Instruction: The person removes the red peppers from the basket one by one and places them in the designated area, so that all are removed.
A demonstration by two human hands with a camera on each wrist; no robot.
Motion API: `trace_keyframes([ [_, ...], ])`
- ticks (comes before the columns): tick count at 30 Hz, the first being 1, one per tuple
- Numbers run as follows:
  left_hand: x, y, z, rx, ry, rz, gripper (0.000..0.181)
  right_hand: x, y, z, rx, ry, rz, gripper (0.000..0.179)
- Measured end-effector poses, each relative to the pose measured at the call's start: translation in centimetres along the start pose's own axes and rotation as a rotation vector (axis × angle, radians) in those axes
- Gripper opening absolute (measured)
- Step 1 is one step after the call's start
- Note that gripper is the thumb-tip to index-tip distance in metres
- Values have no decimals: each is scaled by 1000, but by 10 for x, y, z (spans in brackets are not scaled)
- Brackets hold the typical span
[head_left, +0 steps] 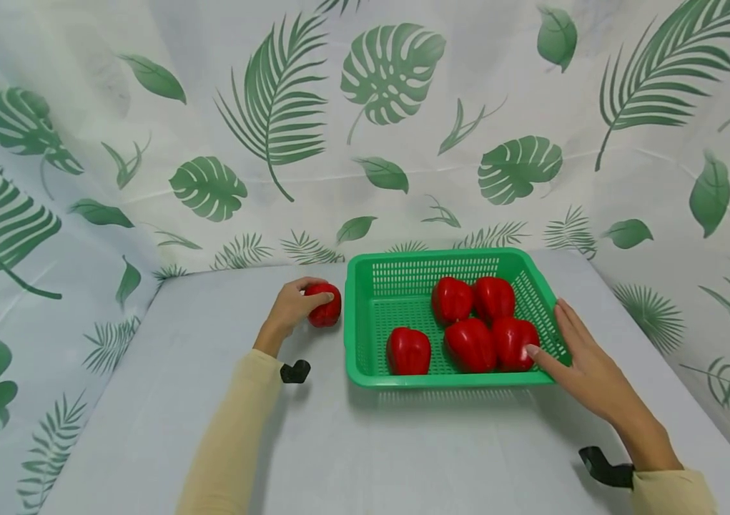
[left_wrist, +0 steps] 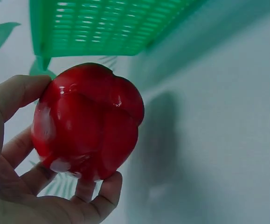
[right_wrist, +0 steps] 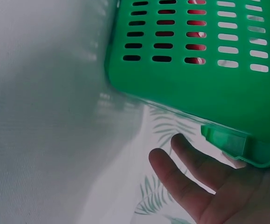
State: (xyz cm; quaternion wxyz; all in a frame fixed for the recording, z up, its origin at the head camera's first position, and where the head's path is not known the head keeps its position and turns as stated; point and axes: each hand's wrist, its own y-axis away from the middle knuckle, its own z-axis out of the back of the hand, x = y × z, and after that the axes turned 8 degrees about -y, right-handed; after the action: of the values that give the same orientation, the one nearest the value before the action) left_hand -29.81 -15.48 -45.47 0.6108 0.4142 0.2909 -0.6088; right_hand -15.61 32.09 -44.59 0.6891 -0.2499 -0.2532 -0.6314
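In the head view my left hand holds a red bell pepper just left of the green basket. The left wrist view shows the thumb on one side of this glossy pepper and curled fingers on the other, with a shadow on the table beside it. My right hand rests at the basket's right rim, thumb over the edge and the other fingers outside. Seen from the right wrist, those fingers are extended, apart from the slotted wall. Several red bell peppers lie inside the basket, mostly toward its right.
A pale cloth-covered table lies under everything. Behind it and at both sides hangs a white sheet printed with green leaves. Black wrist mounts stick out from both cream sleeves.
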Motion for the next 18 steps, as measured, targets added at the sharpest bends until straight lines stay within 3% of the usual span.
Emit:
trace_keyframes([
  [9, 9, -2, -7, 14, -42, 39, 46, -3, 0, 4, 11, 27, 12, 102],
  [18, 10, -3, -6, 20, -47, 4, 46, -4, 0, 7, 7, 6, 42, 101],
])
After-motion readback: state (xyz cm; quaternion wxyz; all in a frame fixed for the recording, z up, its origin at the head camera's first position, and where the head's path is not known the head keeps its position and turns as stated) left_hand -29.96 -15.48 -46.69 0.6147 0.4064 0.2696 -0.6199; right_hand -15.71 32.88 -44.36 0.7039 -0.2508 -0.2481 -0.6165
